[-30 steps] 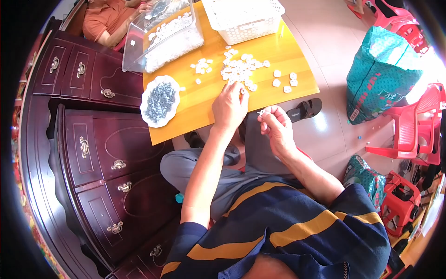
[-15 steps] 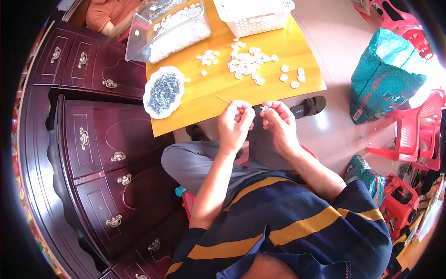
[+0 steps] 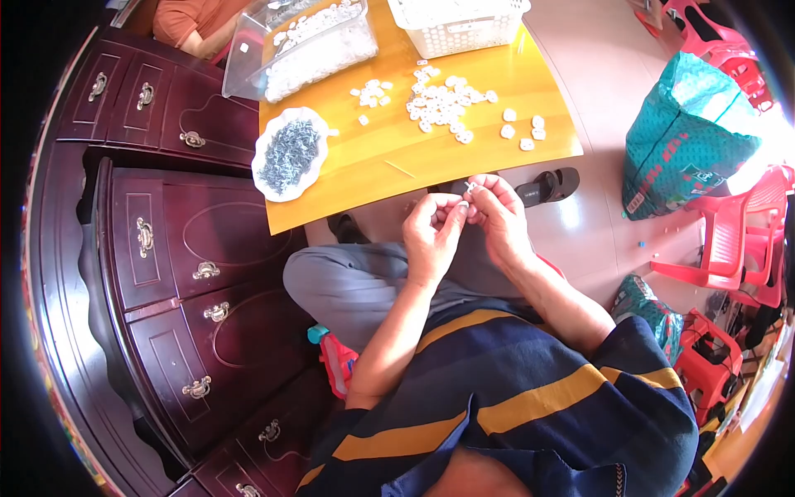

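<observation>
Just off the table's near edge, my two hands meet over my lap. A small white plastic piece [image 3: 470,188] is pinched between the thumb and fingers of my right hand [image 3: 503,224]. The fingertips of my left hand [image 3: 432,240] are pressed together against that piece or right beside it; what they hold is too small to make out. On the tabletop near my left hand lies a thin yellowish stick [image 3: 399,169]. Beyond it spreads a loose pile of white plastic pieces [image 3: 443,106]. A scalloped white dish [image 3: 263,172] holds many small grey metal-looking parts [image 3: 289,157].
At the table's [image 3: 348,186] far side stand a clear bin [image 3: 236,70] of white pieces and a white basket [image 3: 464,37]. Another person's arm [image 3: 203,43] shows behind the bin. Dark drawers [image 3: 178,224] flank the left; a teal bag [image 3: 683,141] and red chairs [image 3: 716,248] stand right.
My left hand has moved right and slightly nearer me, so its fingertips now meet my right hand. The right hand has tilted slightly, still pinching the white piece.
</observation>
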A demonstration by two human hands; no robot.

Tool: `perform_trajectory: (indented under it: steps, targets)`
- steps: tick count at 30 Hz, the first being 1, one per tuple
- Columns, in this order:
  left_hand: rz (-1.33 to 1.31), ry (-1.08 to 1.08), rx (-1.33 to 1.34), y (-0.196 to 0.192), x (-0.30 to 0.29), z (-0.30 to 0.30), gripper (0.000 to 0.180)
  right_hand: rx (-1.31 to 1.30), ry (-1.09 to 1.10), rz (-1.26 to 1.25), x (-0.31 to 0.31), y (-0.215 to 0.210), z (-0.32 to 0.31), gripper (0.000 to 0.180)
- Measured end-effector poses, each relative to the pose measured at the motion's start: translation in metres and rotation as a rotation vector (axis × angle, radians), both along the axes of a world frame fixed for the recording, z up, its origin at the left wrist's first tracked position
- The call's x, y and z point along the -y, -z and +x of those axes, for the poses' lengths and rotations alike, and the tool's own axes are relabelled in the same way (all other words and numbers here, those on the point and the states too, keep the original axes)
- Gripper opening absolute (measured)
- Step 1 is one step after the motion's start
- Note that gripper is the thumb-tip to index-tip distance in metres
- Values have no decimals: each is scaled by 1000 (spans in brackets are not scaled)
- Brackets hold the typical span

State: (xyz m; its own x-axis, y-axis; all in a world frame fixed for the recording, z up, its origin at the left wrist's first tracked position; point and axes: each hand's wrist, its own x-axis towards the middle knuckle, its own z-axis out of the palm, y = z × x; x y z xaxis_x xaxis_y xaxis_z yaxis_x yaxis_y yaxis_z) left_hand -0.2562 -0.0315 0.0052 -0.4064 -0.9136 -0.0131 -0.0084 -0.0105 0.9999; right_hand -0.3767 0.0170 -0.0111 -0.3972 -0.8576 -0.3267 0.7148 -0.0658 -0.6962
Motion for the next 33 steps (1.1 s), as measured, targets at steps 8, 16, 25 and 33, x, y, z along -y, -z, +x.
perform_trajectory:
  steps: [8, 16, 25, 33]
  targets:
    - [88, 28, 39, -9, 2, 12, 26, -44, -27, -5, 0, -7, -1, 12]
    - [44, 41, 12, -11, 23, 33, 21, -249, -178, 22, -3, -15, 6, 13]
    - [-3, 118, -7, -10, 24, 39, 26, -328, -201, -37, -4, -11, 10, 14]
    - [27, 153, -13, -15, 25, 40, 27, -409, -196, -21, -5, -14, 12, 12]
